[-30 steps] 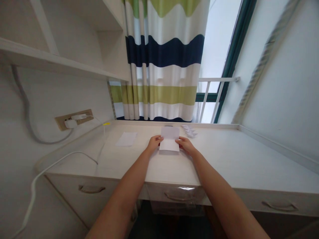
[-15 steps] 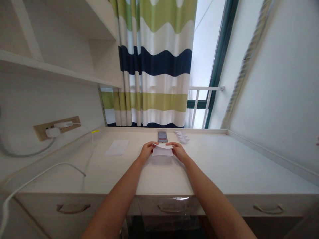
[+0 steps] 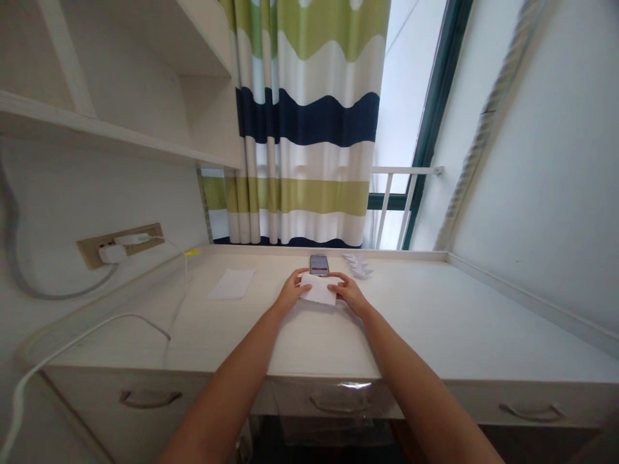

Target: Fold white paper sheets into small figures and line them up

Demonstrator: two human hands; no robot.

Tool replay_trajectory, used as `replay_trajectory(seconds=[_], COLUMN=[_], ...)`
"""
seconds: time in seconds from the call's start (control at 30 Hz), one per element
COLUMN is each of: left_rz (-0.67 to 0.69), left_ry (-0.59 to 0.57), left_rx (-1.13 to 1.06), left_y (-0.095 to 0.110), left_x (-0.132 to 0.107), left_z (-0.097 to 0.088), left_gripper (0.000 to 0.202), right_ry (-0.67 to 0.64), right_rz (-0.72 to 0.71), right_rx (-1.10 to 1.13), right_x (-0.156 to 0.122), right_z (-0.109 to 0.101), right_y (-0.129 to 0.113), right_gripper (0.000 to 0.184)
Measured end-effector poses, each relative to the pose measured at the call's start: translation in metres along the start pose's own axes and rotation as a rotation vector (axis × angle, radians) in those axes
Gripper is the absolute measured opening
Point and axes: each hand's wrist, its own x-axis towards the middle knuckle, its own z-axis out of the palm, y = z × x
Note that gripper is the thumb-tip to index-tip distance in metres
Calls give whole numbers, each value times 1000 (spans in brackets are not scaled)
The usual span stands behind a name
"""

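A small white folded sheet of paper [image 3: 319,291] lies on the pale desk [image 3: 435,322] in front of me. My left hand [image 3: 292,291] presses on its left edge, fingers curled over the paper. Opposite it, my right hand [image 3: 349,291] holds down the right edge with its fingers bent onto the sheet. Just behind the paper lies a phone [image 3: 319,263] with its screen lit.
A second white sheet [image 3: 231,283] lies to the left on the desk. Small folded white paper pieces [image 3: 358,265] sit behind to the right. A white cable [image 3: 87,338] runs from a wall socket [image 3: 120,244]. A striped curtain [image 3: 304,129] hangs behind; drawers [image 3: 338,403] sit below.
The upright half of the sheet has been folded down flat onto the desk. Both hands now press on the folded paper. The phone behind it has come into view.
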Motion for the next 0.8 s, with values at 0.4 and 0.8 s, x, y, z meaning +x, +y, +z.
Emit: replay_trajectory(seconds=[0.4, 0.8], left_rz=[112, -95], left_ry=[0, -8], left_rx=[138, 51], left_y=[1, -1], left_x=[-2, 2], left_z=[5, 8], left_gripper=[71, 25], right_ry=[-188, 32], right_rz=[-13, 45], right_rx=[-205, 11], right_x=[-4, -1], right_z=[8, 7], right_y=[-5, -5], right_gripper=[29, 31])
